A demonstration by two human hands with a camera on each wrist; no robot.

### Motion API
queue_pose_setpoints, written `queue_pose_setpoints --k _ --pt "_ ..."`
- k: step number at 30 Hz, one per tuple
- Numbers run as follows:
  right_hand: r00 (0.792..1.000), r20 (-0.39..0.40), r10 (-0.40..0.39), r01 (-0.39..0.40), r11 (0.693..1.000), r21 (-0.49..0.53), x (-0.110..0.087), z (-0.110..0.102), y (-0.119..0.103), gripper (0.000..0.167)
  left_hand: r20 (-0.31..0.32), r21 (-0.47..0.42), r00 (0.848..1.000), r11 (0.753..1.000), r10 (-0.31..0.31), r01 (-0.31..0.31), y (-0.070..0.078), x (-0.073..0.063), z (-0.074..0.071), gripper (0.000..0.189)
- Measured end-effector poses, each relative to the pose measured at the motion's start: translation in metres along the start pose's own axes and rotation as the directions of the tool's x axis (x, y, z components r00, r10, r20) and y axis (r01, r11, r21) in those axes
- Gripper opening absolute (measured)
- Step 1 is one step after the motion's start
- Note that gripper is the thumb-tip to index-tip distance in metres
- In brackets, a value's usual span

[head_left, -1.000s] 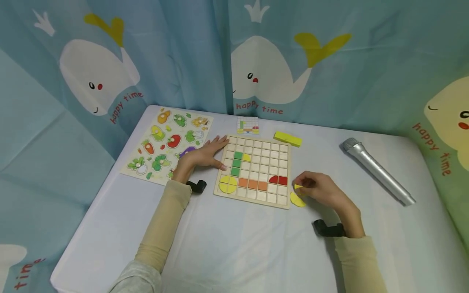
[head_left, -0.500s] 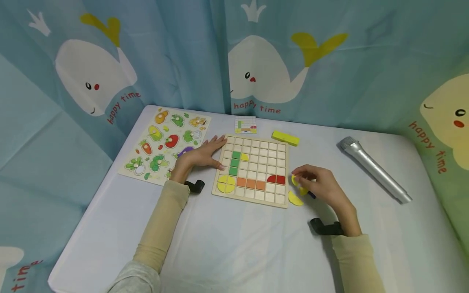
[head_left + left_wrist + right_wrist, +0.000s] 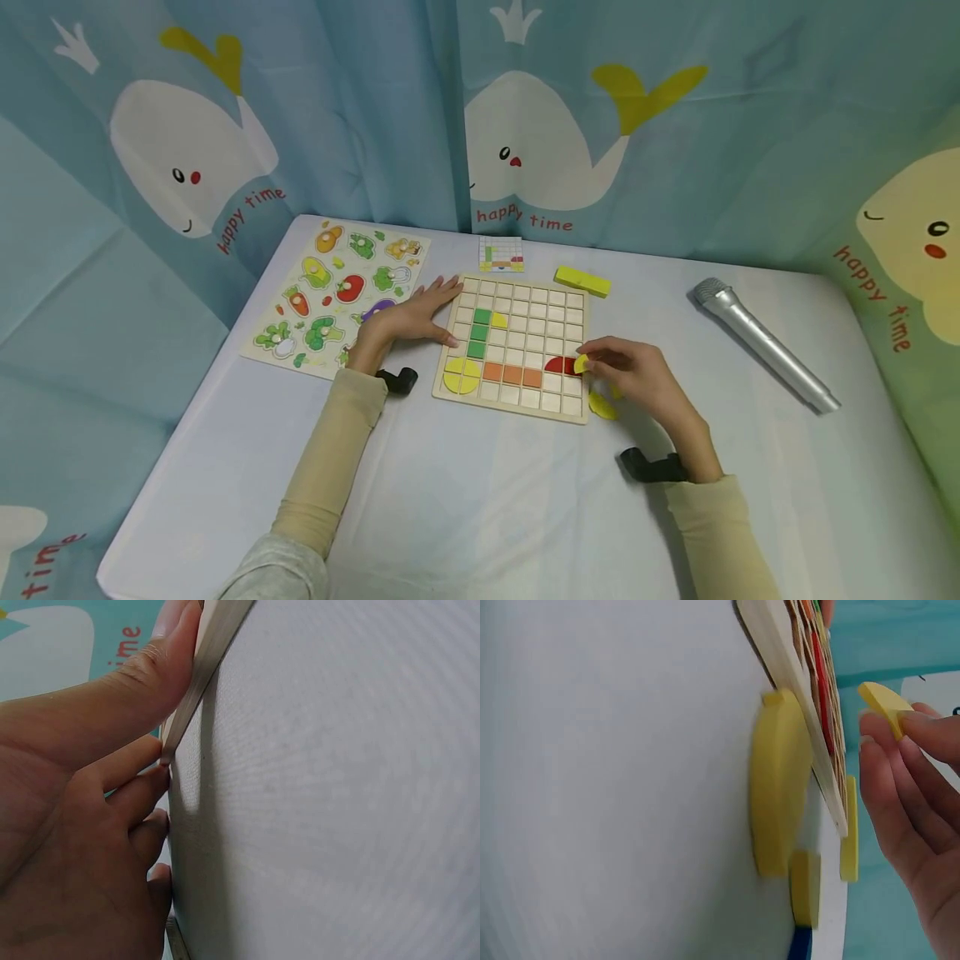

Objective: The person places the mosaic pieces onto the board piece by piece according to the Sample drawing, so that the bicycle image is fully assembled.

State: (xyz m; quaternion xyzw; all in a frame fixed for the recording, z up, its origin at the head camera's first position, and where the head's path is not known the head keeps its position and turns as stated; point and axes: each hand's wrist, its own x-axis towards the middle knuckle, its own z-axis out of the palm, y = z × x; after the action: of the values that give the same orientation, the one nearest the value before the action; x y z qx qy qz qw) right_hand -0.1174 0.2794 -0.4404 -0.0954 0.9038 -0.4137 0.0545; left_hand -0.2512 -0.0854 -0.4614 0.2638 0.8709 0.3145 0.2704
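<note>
A wooden grid board [image 3: 536, 317] lies mid-table, with green [image 3: 477, 332], orange [image 3: 512, 375], red [image 3: 555, 365] and yellow pieces in its cells. Several yellow pieces form a circle [image 3: 453, 367] in the near left corner. My left hand [image 3: 408, 323] rests at the board's left edge, fingers spread and thumb on the rim. Thumb and fingertips of my right hand [image 3: 637, 371] pinch a small yellow quarter-circle piece [image 3: 885, 703] over the right edge, overlapping the red pieces in the head view. Below that hand, a larger rounded yellow piece [image 3: 780, 787] lies beside the board.
Another yellow piece [image 3: 805, 889] and a dark blue one [image 3: 801, 945] lie nearby. Behind the board are a pattern card [image 3: 501, 254] and a yellow block [image 3: 582, 282]. A vegetable knob puzzle [image 3: 330, 304] is at left, a silver microphone [image 3: 768, 346] at right.
My right hand picks up the small yellow piece from beside the board and carries it left, over the right edge. My left hand stays at the rim while the head view shifts slightly.
</note>
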Motion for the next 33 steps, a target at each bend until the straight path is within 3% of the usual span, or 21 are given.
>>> queue_pose_setpoints --k 15,33 --pt "0.995 0.098 -0.011 0.01 1.0 0.006 0.002 0.024 -0.007 0.014 -0.003 -0.005 1.0 1.0 0.019 -0.019 -0.002 0.0 0.0 0.108" --pt "0.988 0.108 -0.109 0.119 0.989 -0.091 0.002 0.029 -0.007 0.019 -0.013 -0.007 1.0 1.0 0.008 -0.008 -0.002 -0.001 0.002 0.108"
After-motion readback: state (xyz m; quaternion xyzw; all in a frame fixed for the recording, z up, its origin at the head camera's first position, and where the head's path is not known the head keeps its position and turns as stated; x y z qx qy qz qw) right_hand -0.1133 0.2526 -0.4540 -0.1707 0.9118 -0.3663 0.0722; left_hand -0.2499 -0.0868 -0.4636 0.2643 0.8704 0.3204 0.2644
